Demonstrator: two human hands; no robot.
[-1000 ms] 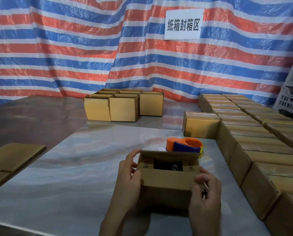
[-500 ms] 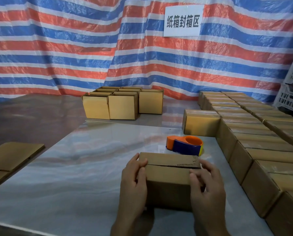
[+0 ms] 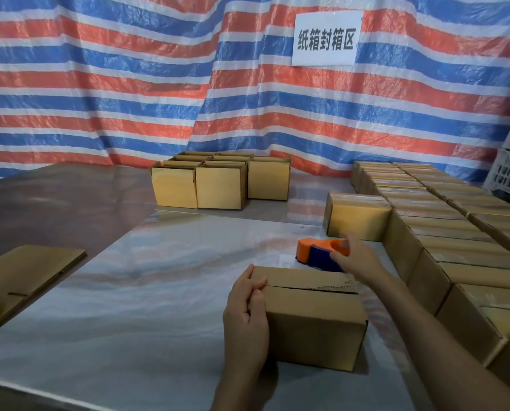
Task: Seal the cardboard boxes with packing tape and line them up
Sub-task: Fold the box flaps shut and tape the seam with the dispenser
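On a glossy table [image 3: 158, 292] (striped tarp [image 3: 129, 84] behind) left hand [image 3: 246, 318] grips box [image 3: 316, 324], right hand [image 3: 357, 259] open at dispenser [image 3: 316, 253].

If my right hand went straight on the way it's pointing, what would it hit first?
Most likely the tape dispenser: the right hand reaches past the box and its fingertips overlap the orange part. Whether they touch it is unclear.

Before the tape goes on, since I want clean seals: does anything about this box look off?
Yes. On the box held by the left hand, the top flaps don't meet flush: a dark gap opens toward the seam's right end, where the far flap's edge looks ragged.
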